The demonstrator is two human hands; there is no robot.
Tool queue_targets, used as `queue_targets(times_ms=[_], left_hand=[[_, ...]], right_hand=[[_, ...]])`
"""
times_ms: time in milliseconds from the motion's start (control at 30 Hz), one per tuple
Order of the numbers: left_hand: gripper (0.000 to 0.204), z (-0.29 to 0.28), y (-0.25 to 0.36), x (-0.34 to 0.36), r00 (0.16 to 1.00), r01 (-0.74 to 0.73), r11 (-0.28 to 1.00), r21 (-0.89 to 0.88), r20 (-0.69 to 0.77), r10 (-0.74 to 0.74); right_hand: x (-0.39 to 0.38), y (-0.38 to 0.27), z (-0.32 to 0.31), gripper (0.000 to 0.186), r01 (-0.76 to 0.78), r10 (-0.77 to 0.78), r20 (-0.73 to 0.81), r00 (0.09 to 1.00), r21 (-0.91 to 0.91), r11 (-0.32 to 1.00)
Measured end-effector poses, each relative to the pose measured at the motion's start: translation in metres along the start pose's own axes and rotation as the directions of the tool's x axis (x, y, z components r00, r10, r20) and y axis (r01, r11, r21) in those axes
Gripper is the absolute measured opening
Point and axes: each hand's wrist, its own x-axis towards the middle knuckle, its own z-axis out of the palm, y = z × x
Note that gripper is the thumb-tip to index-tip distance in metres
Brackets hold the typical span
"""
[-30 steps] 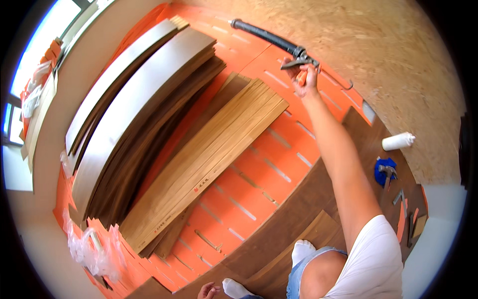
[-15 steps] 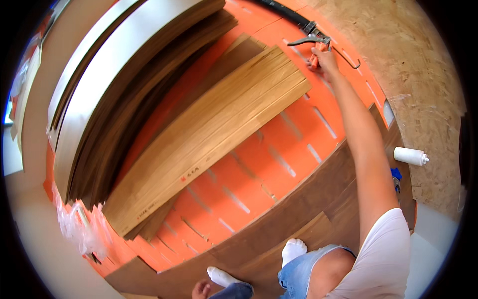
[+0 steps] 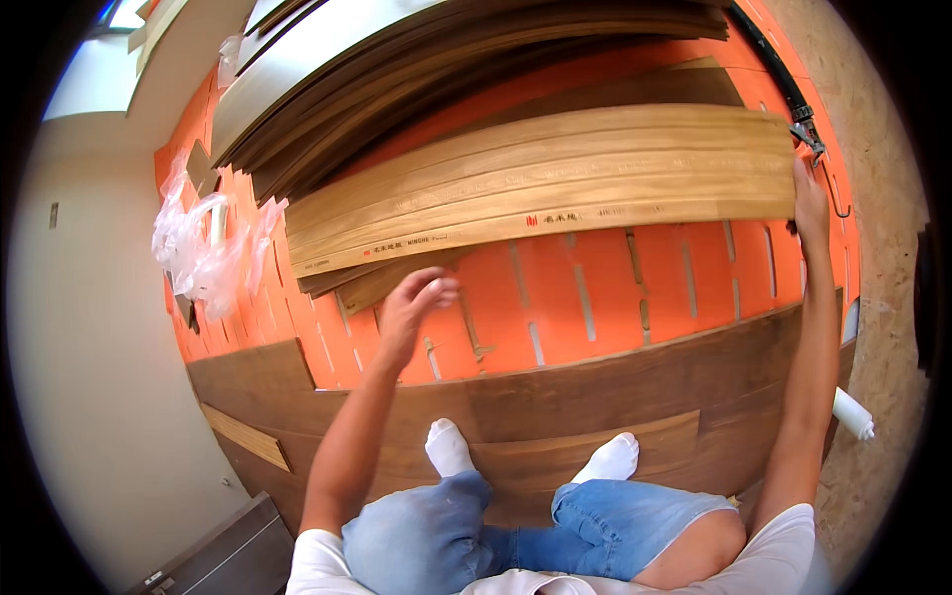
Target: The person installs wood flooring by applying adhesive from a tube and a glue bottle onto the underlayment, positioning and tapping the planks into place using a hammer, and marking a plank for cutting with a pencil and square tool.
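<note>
- Two bare hands: one left hand [image 3: 412, 307], one right hand [image 3: 811, 203]
- Two feet [image 3: 449, 451] in white socks
- One black applicator gun [image 3: 773, 64] with one hooked rod [image 3: 841, 193]
- One white bottle [image 3: 853, 415]
- One pale wood board [image 3: 555, 169] uppermost, with at least one darker board [image 3: 684, 84] showing beneath
- One crumpled heap of clear plastic [image 3: 198, 243]
- One layered stack of boards [image 3: 476, 64], its overlapping edges too tight to count
- One short pale strip [image 3: 245, 436] on the laid floor [image 3: 575, 387]
- One dark grey panel [image 3: 223, 550]
- More than ten slits [image 3: 583, 302] across the orange underlay [image 3: 615, 297]

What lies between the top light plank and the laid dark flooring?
In the head view: slotted orange underlay, with a lower plank jutting out at left and the left hand above.
</note>
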Motion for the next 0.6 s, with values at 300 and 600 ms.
queue_targets(times_ms=[300, 600], left_hand=[[0.060, 0.049, -0.024, -0.039, 0.973, 0.188, 0.709, -0.680, 0.229, -0.038], [0.057, -0.109, -0.023, -0.185, 0.935, -0.334, 0.805, -0.490, -0.062, 0.350]], right_hand=[[-0.234, 0.088, -0.040, 0.056, -0.055, 0.092, -0.217, 0.972, 0.169, 0.984], [-0.334, 0.074, 0.079, 0.054, 0.156, -0.059, -0.259, 0.964, 0.372, 0.915]])
